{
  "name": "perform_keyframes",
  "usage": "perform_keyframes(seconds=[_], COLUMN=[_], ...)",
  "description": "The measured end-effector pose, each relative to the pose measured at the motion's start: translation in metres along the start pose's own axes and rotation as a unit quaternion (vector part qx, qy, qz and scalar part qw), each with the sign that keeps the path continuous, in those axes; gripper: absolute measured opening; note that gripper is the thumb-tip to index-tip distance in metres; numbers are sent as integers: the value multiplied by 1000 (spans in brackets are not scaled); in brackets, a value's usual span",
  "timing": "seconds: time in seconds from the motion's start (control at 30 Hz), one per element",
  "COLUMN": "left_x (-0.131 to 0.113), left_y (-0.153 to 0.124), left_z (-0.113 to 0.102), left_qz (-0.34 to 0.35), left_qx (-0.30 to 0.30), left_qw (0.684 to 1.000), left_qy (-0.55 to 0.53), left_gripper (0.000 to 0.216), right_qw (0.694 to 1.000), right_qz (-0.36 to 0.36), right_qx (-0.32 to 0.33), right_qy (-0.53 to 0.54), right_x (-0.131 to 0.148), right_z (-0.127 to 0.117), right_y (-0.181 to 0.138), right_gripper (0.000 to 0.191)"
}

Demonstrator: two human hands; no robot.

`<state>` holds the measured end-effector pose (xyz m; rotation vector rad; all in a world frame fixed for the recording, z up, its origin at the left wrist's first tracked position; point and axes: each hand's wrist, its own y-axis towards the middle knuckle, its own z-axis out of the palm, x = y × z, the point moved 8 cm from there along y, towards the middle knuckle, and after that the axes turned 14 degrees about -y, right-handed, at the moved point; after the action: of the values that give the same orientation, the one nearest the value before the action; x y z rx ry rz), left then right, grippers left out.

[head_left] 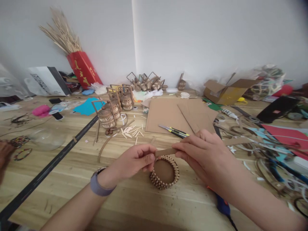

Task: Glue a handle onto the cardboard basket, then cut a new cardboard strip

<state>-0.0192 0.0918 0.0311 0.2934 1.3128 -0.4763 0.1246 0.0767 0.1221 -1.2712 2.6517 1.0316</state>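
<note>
A short brown cardboard strip is stretched between my two hands. My left hand pinches its left end, and my right hand grips the other end between thumb and fingers. Just below the strip, a small round basket with beaded-looking sides and a flat brown bottom stands on the wooden table. The fingers of my left hand come close to the basket's rim; whether they touch it I cannot tell. Beyond my right hand a utility knife lies on a cardboard sheet.
Small lidded baskets with handles stand at centre left, near scattered pale sticks. A blue-handled corded tool lies beneath my right forearm. Strips and scraps crowd the right side. Another person's hand is at the left edge.
</note>
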Motion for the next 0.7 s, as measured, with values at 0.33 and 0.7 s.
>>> perform_keyframes(seconds=[0.33, 0.7], left_x=[5, 2], left_y=[0, -3], left_z=[-3, -4], left_qz=[5, 15], left_qx=[-8, -46], left_qw=[1000, 999], left_qy=[-9, -4], left_gripper=[50, 52], right_qw=[991, 994], right_qz=[73, 51], right_qx=[23, 35], right_qy=[108, 85], right_x=[4, 3], right_z=[19, 17], right_y=[-7, -6], right_gripper=[30, 22])
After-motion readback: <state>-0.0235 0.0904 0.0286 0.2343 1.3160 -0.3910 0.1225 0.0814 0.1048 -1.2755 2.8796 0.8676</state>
